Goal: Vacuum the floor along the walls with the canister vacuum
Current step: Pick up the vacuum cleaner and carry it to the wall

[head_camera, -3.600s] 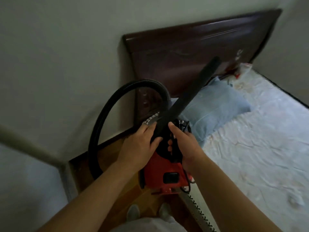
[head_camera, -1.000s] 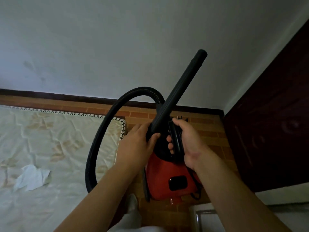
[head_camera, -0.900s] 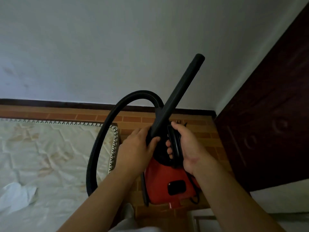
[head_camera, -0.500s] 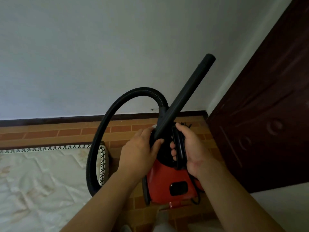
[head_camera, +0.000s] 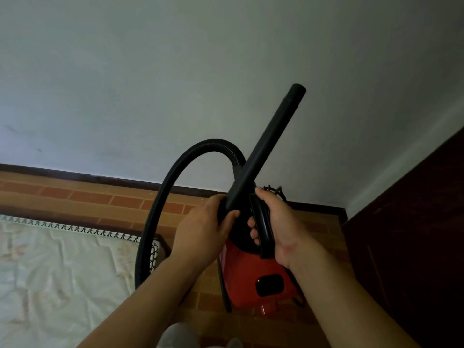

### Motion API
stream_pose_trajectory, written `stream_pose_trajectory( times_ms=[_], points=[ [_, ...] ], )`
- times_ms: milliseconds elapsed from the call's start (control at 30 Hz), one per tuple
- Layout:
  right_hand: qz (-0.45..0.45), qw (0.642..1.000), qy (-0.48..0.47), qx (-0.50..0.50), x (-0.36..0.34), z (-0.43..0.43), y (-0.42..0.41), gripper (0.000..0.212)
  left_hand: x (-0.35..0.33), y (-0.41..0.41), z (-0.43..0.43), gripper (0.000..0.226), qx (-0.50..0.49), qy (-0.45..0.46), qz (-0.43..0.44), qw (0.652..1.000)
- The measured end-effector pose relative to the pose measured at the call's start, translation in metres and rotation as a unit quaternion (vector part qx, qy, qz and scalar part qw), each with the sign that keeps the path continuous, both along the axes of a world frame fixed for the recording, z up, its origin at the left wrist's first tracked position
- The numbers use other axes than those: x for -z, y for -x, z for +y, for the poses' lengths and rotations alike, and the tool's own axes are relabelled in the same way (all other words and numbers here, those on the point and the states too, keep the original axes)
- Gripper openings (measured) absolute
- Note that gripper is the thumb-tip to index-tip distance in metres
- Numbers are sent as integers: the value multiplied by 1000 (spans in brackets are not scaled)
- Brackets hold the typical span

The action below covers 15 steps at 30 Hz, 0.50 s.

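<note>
Far left: mattress (head_camera: 50,272), with hose (head_camera: 160,197) looping up beside it. Centre: left hand (head_camera: 203,232), fingers wrapped round the base of wand (head_camera: 266,151), whose tip points up at wall (head_camera: 150,84). Then right hand (head_camera: 278,227), fingers curled round handle (head_camera: 262,222) of vacuum (head_camera: 253,280), over floor (head_camera: 100,202) near the corner. Looks like carry/setup, no cleaning pass yet. Next: set vacuum down, swing tip to skirting (head_camera: 100,179).
</note>
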State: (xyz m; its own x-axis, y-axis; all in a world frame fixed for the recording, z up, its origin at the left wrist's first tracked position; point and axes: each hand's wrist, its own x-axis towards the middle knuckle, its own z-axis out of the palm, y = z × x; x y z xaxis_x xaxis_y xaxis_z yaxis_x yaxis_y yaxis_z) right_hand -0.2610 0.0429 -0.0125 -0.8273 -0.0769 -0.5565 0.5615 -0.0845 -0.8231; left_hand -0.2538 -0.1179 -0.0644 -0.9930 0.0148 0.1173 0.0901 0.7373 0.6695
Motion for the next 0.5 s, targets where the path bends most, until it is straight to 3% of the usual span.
stream_pose_trajectory(
  times_ms=[500],
  points=[
    [-8,993,1,-122,3,-107,193,55,9,157,-105,38,-90,-25,12,996]
  ],
)
